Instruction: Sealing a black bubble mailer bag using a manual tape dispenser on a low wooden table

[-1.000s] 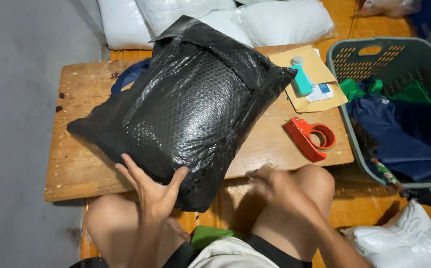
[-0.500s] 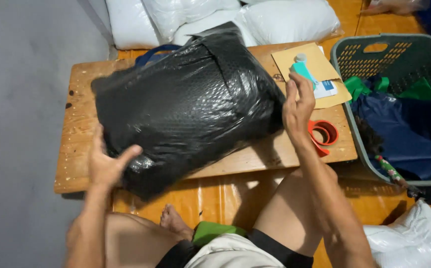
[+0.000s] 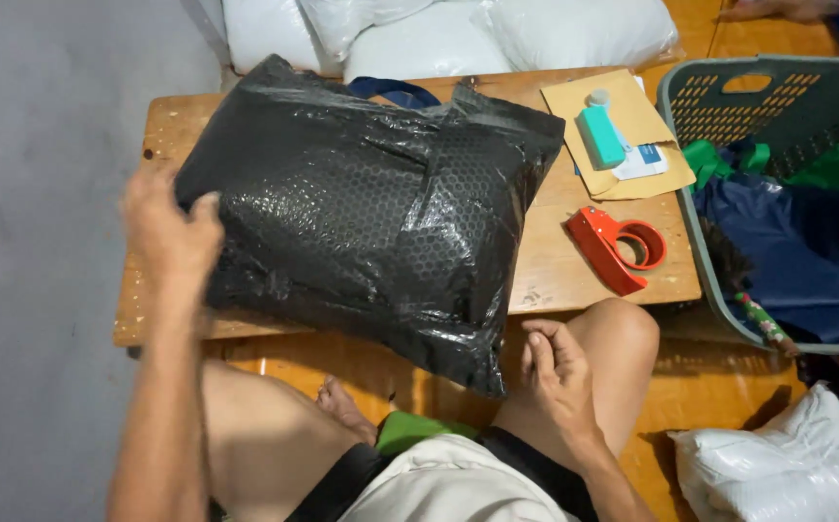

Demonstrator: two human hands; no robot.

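Observation:
A large parcel wrapped in black bubble wrap [image 3: 371, 213] lies across a low wooden table [image 3: 574, 261], its near corner hanging over the front edge. My left hand [image 3: 170, 232] grips the parcel's left edge. My right hand [image 3: 555, 372] is at the parcel's lower right corner, above my knee, fingers loosely curled and holding nothing. A red tape dispenser [image 3: 618, 246] lies on the table to the right of the parcel. Behind it, a teal device [image 3: 600, 133] rests on a brown envelope [image 3: 632, 155] with a white card.
A grey-green laundry basket [image 3: 700, 106] with dark blue and green cloth stands at the right. White stuffed bags [image 3: 458, 34] sit behind the table, another white bag [image 3: 787, 464] at the lower right. A blue strap [image 3: 395, 92] shows behind the parcel. Grey floor lies to the left.
The parcel has been turned and laid flatter across the table. My left hand moved up to its left edge. My right hand came down from beside the envelope to the near corner.

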